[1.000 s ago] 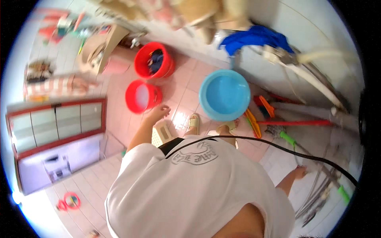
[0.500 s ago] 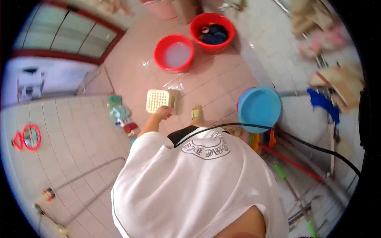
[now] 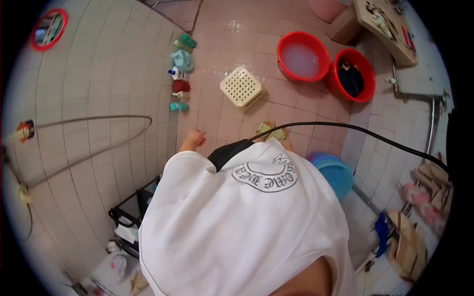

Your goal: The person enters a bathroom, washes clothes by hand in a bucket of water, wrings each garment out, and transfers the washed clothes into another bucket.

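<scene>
My left hand (image 3: 197,140) hangs beside my white shirt, its fingers loosely apart and nothing in it. Ahead of it on the pink tiles stands a cream plastic stool (image 3: 242,88) with a perforated square top; hand and stool are apart. My right hand is out of view. To the right of the stool sits a red basin (image 3: 283,55) of cloudy water. Another red basin (image 3: 369,74) next to it contains dark cloth.
Several bottles (image 3: 182,60) line the left wall's foot. Close on my right is a blue basin (image 3: 336,178). A black cable (image 3: 365,130) crosses in front of me to the right. A washboard-like slab (image 3: 382,29) stands at the far right, and a hose (image 3: 113,117) loops along the left wall.
My view has turned left, so the stool and red basins appear farther right. My left hand, earlier at the stool's edge, is now away from it. My feet have come together.
</scene>
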A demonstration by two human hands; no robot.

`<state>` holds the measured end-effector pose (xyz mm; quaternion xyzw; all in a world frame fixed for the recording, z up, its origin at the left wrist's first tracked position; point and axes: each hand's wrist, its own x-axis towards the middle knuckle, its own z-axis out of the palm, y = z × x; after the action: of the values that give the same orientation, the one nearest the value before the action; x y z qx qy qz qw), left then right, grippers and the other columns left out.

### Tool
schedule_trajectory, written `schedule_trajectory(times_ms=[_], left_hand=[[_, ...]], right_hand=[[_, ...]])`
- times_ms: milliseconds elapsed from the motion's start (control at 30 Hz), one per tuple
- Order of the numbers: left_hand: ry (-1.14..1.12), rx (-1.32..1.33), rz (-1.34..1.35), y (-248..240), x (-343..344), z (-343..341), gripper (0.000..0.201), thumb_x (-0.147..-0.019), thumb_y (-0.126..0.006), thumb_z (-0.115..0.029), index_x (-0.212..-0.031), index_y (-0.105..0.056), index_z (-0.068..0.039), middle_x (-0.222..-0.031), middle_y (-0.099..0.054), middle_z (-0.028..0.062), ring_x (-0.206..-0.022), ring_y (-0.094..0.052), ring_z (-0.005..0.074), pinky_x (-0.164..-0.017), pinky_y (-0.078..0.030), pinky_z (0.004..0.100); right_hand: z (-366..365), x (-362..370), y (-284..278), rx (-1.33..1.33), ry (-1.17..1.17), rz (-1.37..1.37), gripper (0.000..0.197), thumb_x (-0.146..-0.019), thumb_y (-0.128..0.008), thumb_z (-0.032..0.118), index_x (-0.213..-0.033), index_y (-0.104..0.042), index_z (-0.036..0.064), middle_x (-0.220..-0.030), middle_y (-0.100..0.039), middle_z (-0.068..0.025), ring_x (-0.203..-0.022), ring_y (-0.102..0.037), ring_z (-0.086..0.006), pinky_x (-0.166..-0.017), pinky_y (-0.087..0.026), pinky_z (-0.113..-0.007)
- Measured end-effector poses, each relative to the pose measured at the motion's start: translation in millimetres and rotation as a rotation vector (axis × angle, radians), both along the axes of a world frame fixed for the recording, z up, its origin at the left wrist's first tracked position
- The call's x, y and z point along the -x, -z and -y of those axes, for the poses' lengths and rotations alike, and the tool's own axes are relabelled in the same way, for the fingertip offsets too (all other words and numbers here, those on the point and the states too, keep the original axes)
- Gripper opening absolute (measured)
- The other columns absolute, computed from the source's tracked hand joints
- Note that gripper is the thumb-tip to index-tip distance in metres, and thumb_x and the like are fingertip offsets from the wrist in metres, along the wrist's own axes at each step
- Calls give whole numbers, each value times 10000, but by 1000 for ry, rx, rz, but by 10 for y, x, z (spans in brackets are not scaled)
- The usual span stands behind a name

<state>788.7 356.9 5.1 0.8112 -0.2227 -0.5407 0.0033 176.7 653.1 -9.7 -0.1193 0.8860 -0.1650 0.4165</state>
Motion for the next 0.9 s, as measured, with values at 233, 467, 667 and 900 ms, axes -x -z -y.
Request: schedule_trajectory(times_ms=[233,467,667,900], left_hand=[[164,-5,-115,-397,217,-382,293,-823,-564,-311,-972,-584,-60,-763,-621,78,-628,-580,164,-552,-488,293],[184,88,10,-994,470,-248,295,-825,-573,-240,-1002,-576,-5,-773,-605,53,-637,-564,165,-570,-466,276],[-94,-66,-240,-323,-196,653,259,-848,-545,-232,-1035,-512,-56,-790,-605,93,-652,-574,195,-582,-478,300],[48,81,-312,-455,548,2531,238,-840,-568,-237,-969,-476,-60,-748,-606,118,-569,-552,181,-480,-453,281]], right_hand=[[683,381,213,5,-185,-13,291,-748,-542,130,-1024,-549,39,-926,-588,-119,-786,-592,-271,-673,-513,-362],[824,340,243,-62,-196,-30,294,-732,-554,123,-1016,-559,50,-928,-595,-117,-799,-593,-281,-677,-511,-366],[311,231,215,-223,-86,21,298,-718,-565,117,-1009,-567,59,-929,-601,-116,-809,-594,-289,-680,-509,-369],[-87,-639,126,-380,100,155,303,-701,-577,111,-1002,-577,70,-931,-609,-114,-822,-595,-299,-683,-508,-372]])
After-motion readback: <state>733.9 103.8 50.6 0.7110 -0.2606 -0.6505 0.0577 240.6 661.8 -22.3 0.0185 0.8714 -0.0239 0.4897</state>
